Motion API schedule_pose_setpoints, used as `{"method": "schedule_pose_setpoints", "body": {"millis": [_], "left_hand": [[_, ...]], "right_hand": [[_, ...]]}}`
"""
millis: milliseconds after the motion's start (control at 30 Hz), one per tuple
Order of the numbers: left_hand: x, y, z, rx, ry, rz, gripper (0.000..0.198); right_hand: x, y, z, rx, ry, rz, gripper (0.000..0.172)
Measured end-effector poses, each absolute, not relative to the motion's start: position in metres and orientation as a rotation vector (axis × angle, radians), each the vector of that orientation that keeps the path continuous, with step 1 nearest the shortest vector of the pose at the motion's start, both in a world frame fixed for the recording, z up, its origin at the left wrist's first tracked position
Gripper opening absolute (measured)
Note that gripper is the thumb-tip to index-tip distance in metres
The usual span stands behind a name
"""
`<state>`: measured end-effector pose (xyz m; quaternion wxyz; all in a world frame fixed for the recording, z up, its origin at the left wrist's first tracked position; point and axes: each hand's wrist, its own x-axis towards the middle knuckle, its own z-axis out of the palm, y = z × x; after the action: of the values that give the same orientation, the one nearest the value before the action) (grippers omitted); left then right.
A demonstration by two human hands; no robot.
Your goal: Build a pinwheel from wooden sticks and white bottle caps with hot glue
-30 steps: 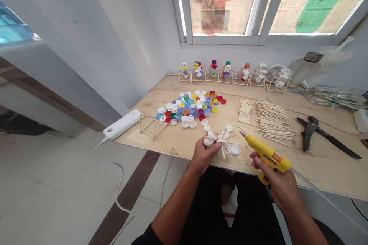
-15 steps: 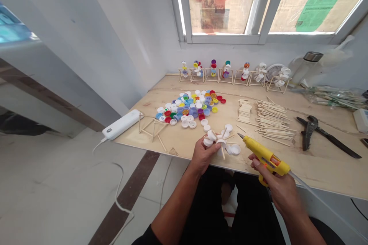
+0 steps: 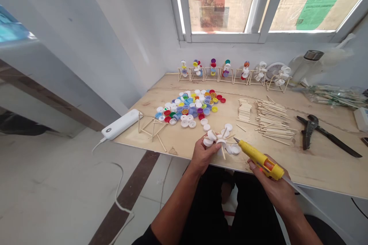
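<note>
Near the table's front edge, my left hand (image 3: 203, 156) grips a wheel of white bottle caps and wooden sticks (image 3: 221, 142), its thumb pressed on one cap. To the right, my right hand (image 3: 274, 185) is wrapped round a yellow hot glue gun (image 3: 258, 157). The gun's dark nozzle points left, a short way from the wheel's right side. A loose white cap (image 3: 235, 149) lies just under the nozzle. Several colourful bottle caps (image 3: 189, 107) are heaped beyond my left hand. Behind the gun lie piles of wooden sticks (image 3: 273, 120).
A stick frame (image 3: 152, 125) and a white power bank (image 3: 122, 124) sit at the left edge. Black pliers (image 3: 309, 132) lie on the right. Along the wall stand several stick stands with cap wheels (image 3: 213, 71), a small fan (image 3: 274, 72) and a bottle (image 3: 307, 67).
My right hand has brought the glue gun a little left and slightly down, so its nozzle is closer to the cap wheel. My left hand has stayed almost still.
</note>
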<state>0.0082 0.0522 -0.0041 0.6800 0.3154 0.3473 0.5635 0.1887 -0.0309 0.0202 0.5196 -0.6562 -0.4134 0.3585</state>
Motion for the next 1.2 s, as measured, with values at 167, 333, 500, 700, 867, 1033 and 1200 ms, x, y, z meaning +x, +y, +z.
{"method": "schedule_pose_setpoints", "body": {"millis": [167,333,500,700,867,1033,1200], "left_hand": [[0.008,0.052,-0.004,0.706,0.777,1.264,0.041],[0.008,0.051,-0.004,0.728,0.757,1.247,0.040],[0.007,0.051,-0.002,0.728,0.760,1.242,0.039],[0.008,0.051,-0.003,0.747,0.780,1.240,0.040],[0.008,0.051,-0.005,0.773,0.816,1.233,0.044],[0.007,0.052,-0.005,0.789,0.808,1.221,0.043],[0.007,0.052,-0.008,0.804,0.806,1.216,0.043]], "right_hand": [[0.189,-0.033,0.029,-1.615,-1.148,0.898,0.024],[0.187,-0.035,0.039,-1.638,-1.238,0.933,0.020],[0.187,-0.035,0.038,-1.657,-1.277,0.895,0.017],[0.187,-0.036,0.036,-1.663,-1.328,0.869,0.019],[0.189,-0.037,0.032,-1.661,-1.357,0.862,0.023],[0.190,-0.037,0.031,-1.661,-1.387,0.816,0.024],[0.190,-0.036,0.030,-1.671,-1.398,0.813,0.025]]}}
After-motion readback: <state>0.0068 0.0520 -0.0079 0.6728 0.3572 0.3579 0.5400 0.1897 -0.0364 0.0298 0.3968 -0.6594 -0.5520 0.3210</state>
